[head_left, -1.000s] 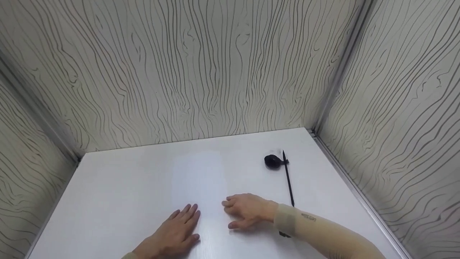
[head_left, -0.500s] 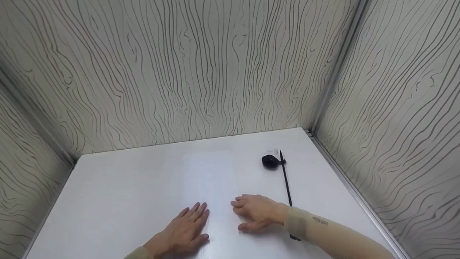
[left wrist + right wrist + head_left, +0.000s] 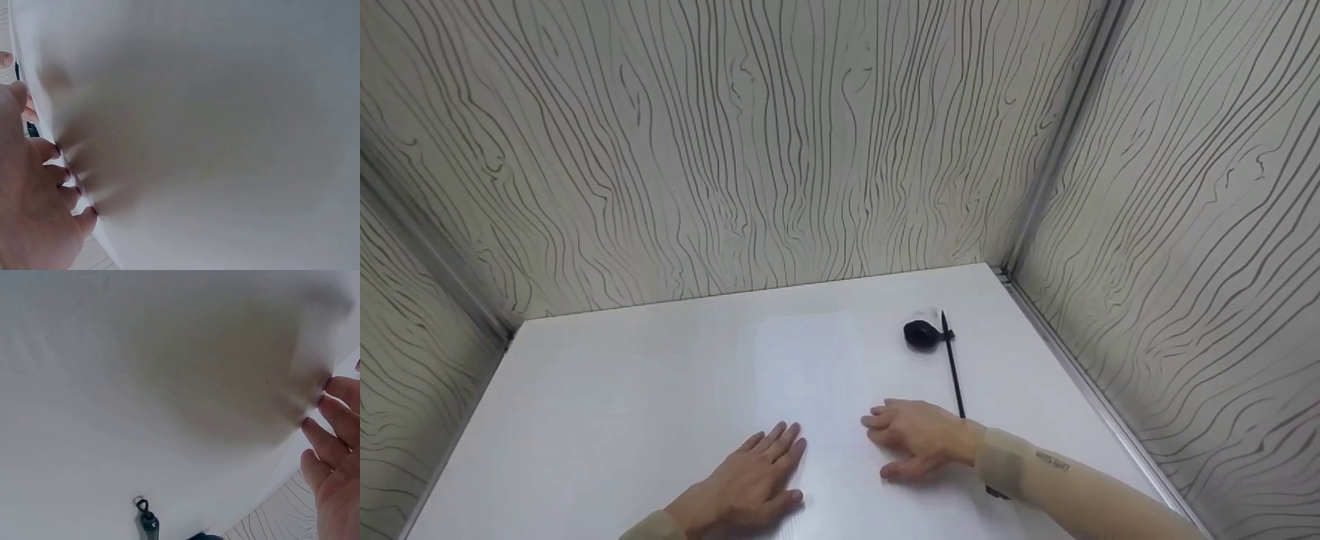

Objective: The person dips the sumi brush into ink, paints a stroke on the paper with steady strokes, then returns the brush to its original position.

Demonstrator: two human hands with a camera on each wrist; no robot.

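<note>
My left hand rests on the white tabletop near its front, fingers extended and thumb apart, holding nothing. To its right, my right hand is over the table with its fingers pointing left and fingertips at the surface; it too holds nothing. Beyond the right hand lie a black rounded object with a short tab and a thin black rod that crosses the tab. The rod's near end is hidden behind the right wrist. In the right wrist view, a dark tapered end with a loop shows at the bottom.
The white table is bounded by wood-grain patterned panels at the back and both sides. Metal rails run along the corners. A faint pale patch of reflected light lies on the tabletop's middle.
Both hands have shifted to the right over the table, the right hand farther than the left. The head view has turned slightly. The black object and rod stay in place.
</note>
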